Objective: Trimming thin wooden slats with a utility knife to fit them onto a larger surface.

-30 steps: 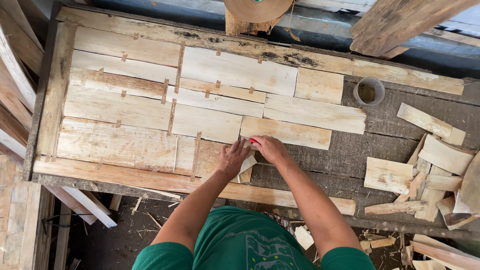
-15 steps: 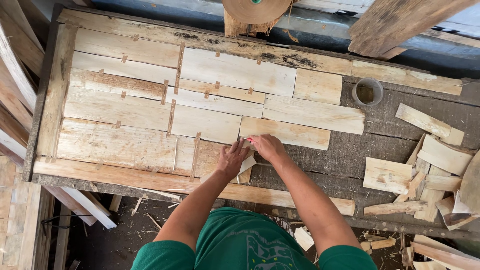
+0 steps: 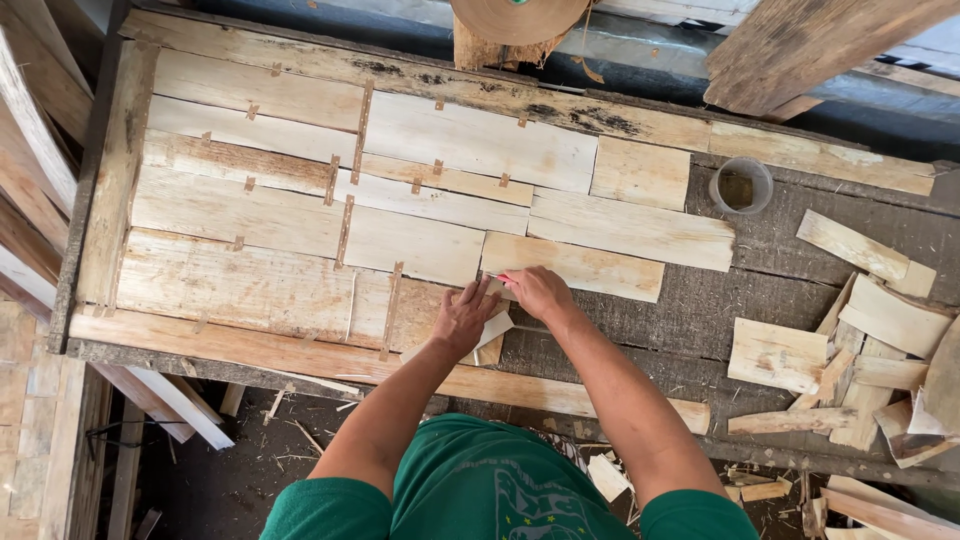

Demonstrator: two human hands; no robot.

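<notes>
Pale wood veneer sheets [image 3: 300,230] lie pieced together on a dark workbench [image 3: 690,310], joined by short brown tape strips. My left hand [image 3: 466,315] presses flat on a small veneer piece [image 3: 490,335] at the sheets' lower right edge. My right hand [image 3: 538,292] is closed around a small tool with a red tip, at the lower left corner of a long veneer strip [image 3: 575,265]. The tool is mostly hidden by my fingers.
A clear plastic cup [image 3: 741,186] stands at the right of the bench. A heap of loose veneer offcuts [image 3: 860,340] lies at the far right. A roll of brown tape [image 3: 518,18] hangs above the bench's far edge. Wooden slats [image 3: 30,180] lean at the left.
Both hands stay at the same spot by the veneer edge. My right hand has shifted slightly along the strip's corner.
</notes>
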